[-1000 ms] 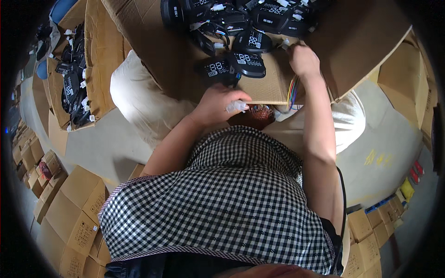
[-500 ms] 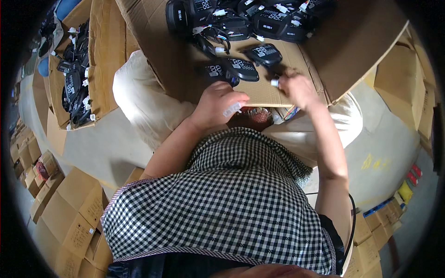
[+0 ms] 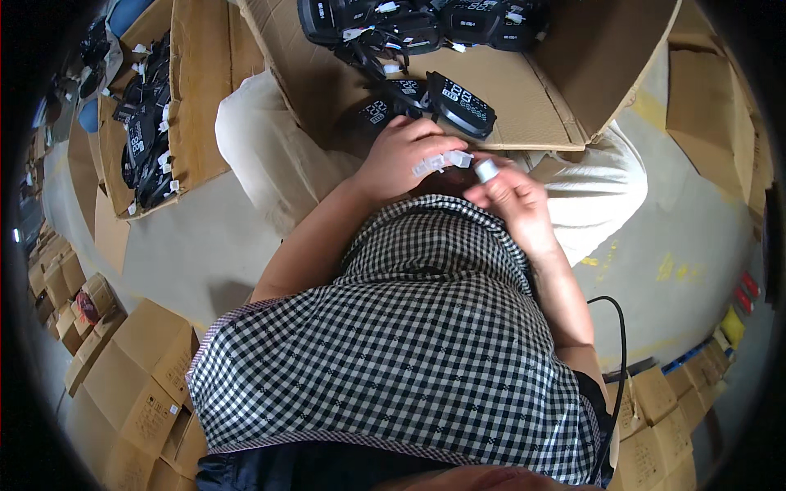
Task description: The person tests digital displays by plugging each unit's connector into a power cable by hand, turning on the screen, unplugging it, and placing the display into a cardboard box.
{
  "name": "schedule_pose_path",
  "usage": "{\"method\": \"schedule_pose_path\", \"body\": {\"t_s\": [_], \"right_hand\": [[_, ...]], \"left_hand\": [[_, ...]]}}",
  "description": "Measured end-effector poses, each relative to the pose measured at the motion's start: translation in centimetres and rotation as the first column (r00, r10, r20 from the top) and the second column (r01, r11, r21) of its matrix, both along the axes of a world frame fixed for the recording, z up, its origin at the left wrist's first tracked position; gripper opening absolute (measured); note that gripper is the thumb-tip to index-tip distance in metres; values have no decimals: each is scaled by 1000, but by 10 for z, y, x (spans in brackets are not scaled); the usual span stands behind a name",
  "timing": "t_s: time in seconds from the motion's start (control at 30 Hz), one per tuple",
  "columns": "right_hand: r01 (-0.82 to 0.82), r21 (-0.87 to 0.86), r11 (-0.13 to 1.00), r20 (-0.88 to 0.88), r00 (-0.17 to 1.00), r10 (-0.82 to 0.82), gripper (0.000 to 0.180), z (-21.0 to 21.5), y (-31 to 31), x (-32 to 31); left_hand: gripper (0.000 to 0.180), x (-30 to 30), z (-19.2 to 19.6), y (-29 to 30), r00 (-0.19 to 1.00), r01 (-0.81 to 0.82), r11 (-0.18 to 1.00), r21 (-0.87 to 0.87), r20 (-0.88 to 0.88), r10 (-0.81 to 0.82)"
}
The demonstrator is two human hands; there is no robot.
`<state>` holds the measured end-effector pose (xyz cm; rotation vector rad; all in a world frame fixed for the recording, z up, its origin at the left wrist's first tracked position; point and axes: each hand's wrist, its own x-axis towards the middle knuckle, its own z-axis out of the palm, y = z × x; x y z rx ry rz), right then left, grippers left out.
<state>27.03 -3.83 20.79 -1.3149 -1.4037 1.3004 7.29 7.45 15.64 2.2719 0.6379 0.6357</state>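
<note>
My left hand point(image 3: 395, 159) is closed at the near edge of a cardboard box point(image 3: 524, 86), with translucent plastic connectors point(image 3: 442, 162) showing along its thumb side. Just to the right, my right hand point(image 3: 520, 200) pinches a small pale plug point(image 3: 485, 170) close to those connectors. Beyond my hands, a black display unit point(image 3: 461, 105) stands tilted at the near end of the box. Another black display unit point(image 3: 372, 113) lies beside my left fingers, partly covered by them. Whether that hand also touches a unit I cannot tell.
Several black displays with cables and white connectors point(image 3: 409, 33) are heaped at the box's far end. To the left stands a second carton point(image 3: 201, 106) of similar units. Flattened and stacked cardboard boxes point(image 3: 139, 360) lie around on the grey floor point(image 3: 246, 245).
My right hand has come left and nearer with the plug, beside the left hand's connectors. The rightmost loose display has turned and now stands tilted. The box sits slightly higher in view.
</note>
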Motion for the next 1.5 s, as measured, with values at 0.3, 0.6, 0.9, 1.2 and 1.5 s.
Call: {"method": "schedule_pose_path", "body": {"t_s": [0.3, 0.6, 0.9, 1.2, 1.5], "right_hand": [[178, -650, 739, -322, 816, -480, 21, 4, 9, -15], [55, -652, 756, -53, 992, -117, 24, -26, 4, -21], [16, -549, 836, 99, 994, 46, 22, 5, 40, 14], [699, -342, 628, -87, 642, -762, 16, -78, 183, 78], [618, -274, 737, -98, 744, -660, 20, -80, 148, 71]], "left_hand": [[32, 3, 5, -3, 998, -50, 989, 138, -30, 54], [12, -5, -7, -8, 962, 186, 965, 187, -235, -139], [15, -1, 3, -5, 984, 31, 996, 84, -178, -16], [9, -2, 18, -2, 956, -205, 900, -384, 118, 268], [14, -2, 20, 4, 879, -99, 848, -520, 353, 319]]}}
